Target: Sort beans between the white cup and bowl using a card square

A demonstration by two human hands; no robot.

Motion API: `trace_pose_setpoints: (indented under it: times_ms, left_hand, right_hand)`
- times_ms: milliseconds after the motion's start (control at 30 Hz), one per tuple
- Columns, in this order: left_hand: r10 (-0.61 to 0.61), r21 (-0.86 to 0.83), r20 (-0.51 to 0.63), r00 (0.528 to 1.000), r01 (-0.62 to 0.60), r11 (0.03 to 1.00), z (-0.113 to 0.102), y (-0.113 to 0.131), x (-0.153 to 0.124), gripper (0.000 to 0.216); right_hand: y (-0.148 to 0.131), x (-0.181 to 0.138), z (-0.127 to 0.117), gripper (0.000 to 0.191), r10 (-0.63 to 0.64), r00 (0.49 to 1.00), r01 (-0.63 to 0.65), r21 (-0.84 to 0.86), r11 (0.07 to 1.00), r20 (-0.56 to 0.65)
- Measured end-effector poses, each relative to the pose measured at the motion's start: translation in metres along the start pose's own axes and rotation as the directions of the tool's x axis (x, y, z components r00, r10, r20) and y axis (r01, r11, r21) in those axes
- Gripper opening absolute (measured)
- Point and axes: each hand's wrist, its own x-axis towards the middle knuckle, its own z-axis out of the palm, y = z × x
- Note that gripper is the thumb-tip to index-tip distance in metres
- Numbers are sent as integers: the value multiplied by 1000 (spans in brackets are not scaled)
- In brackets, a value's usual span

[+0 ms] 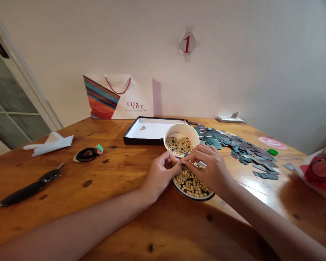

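Observation:
My left hand [163,172] and my right hand [208,168] meet over a shallow dark-rimmed bowl [184,193] of pale and dark beads. Both hands have fingers curled in a pinch, their fingertips touching around something small that I cannot make out. Just behind them stands a white paper cup [181,131] with more beads inside. The bowl sits on a wooden table [119,181], close to my body.
A black-edged shallow box [149,130] lies behind the cup. A heap of grey-blue card pieces [239,148] spreads to the right. At left lie a black knife-like tool [29,188], a black ring [86,154] and white folded paper [50,143]. A paper bag [119,97] leans on the wall.

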Motion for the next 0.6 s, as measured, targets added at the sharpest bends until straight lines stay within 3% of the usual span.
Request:
trace_pose_setpoints:
  times_ms: [600]
  left_hand:
    - [-1,17,-11,1000,1,1000,0,3,-2,15]
  right_hand:
    - [0,-2,-3,11,11,1000,-11,-20,1000,9]
